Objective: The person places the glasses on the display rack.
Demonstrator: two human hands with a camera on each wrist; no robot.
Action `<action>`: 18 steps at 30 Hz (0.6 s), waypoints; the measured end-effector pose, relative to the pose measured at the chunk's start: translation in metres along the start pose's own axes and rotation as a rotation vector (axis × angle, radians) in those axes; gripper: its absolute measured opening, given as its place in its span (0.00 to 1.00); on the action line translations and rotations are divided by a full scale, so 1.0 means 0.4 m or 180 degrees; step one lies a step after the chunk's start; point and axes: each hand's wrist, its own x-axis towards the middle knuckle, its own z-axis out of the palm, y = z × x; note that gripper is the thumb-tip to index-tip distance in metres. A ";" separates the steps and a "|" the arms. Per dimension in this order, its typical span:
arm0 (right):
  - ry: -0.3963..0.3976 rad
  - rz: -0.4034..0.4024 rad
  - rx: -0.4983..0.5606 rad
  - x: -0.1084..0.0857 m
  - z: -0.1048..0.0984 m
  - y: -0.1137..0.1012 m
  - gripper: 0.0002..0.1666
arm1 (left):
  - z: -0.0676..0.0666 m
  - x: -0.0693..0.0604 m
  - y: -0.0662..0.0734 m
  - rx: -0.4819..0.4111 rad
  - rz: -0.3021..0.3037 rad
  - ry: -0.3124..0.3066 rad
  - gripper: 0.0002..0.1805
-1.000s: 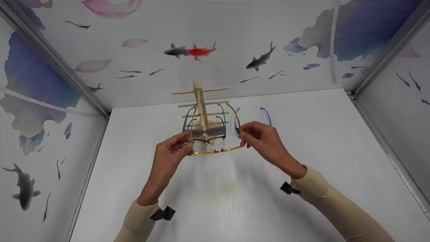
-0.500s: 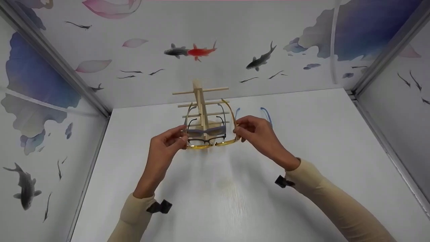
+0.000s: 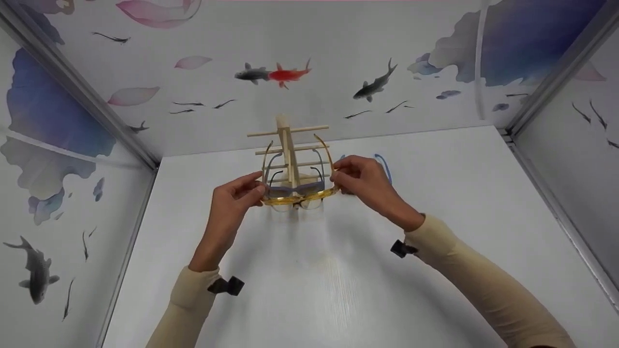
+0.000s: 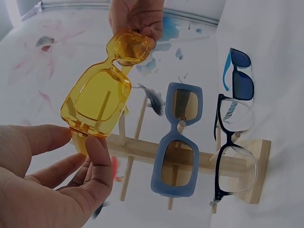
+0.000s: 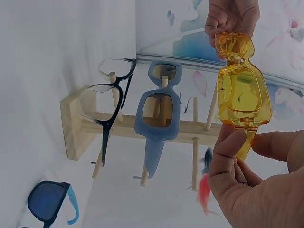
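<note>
Yellow see-through sunglasses (image 3: 319, 194) are held by both hands in front of a wooden glasses stand (image 3: 284, 130), temples spread and pointing at it. My left hand (image 3: 232, 205) pinches them near the left hinge between thumb and fingers; my right hand (image 3: 370, 186) pinches the right hinge side. In the left wrist view, the yellow front stands apart from the blue-grey sunglasses (image 4: 175, 164), which sit on the stand with black-framed clear glasses (image 4: 231, 137) below them. The stand's upper pegs carry no glasses.
Sunglasses with dark blue lenses (image 5: 47, 202) and light blue temples lie on the white table (image 3: 309, 290), right of the stand, partly hidden by my right hand in the head view. A fish-printed wall (image 3: 329, 43) rises behind the stand.
Both hands have carried the yellow sunglasses forward and slightly left. Their temples now reach around the stand's upright, higher than before. The glasses on the stand have stayed put.
</note>
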 end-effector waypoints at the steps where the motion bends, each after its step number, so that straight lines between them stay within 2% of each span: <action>1: -0.0006 0.0009 0.0000 0.003 0.000 0.002 0.16 | -0.002 0.003 0.000 0.0008 -0.0007 -0.0004 0.21; 18: -0.0003 0.0184 0.0186 0.040 0.010 -0.007 0.15 | -0.030 0.050 0.003 -0.0033 -0.0142 -0.0088 0.22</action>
